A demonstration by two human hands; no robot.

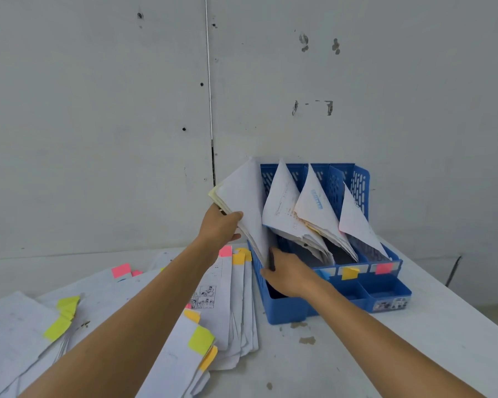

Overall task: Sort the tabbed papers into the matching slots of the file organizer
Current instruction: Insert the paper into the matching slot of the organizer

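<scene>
A blue file organizer (385, 300) stands against the wall with several slots. Its front carries blue, yellow (350, 272) and pink (383, 268) tabs. Papers lean in three slots. My left hand (220, 225) grips a sheaf of papers (242, 196) standing in the leftmost slot, thumb on its front. My right hand (288, 275) reaches into the front of that slot, its fingers hidden behind the sheaf's lower edge. Loose tabbed papers (222, 311) with yellow, orange and pink tabs lie spread on the table at left.
The white table (414, 354) runs to a pale wall just behind the organizer. More papers with yellow tabs (61, 320) lie at the far left. Low front trays of the organizer (385, 288) face me. The table's right edge drops off at far right.
</scene>
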